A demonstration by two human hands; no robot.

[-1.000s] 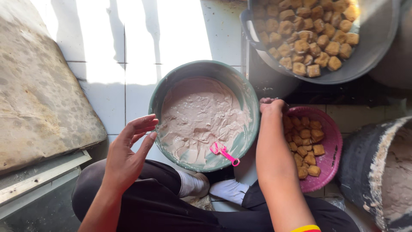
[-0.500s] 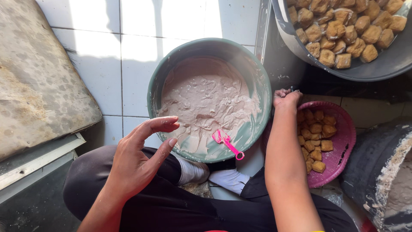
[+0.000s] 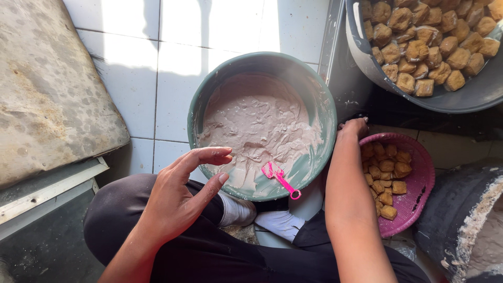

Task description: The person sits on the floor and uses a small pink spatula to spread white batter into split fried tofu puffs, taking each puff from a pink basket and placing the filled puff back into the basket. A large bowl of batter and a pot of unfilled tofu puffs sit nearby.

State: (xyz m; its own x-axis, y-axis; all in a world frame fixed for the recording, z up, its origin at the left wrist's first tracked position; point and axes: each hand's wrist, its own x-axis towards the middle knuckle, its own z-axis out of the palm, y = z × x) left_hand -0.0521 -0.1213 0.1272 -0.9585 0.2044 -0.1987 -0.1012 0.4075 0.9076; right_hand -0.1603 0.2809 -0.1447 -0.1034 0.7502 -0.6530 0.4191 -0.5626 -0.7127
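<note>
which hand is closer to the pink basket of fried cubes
Right. The right hand rests at the upper left rim of the pink basket, between it and the green bowl. The left hand hovers open across the bowl, over the lap.

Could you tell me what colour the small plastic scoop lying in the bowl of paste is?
The small plastic scoop is bright pink, seen in the head view.

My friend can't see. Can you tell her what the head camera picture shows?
A seated person's open left hand hovers by a round green bowl of pale paste holding a small pink plastic scoop. Their right hand reaches over a pink basket of brown fried cubes.
</note>
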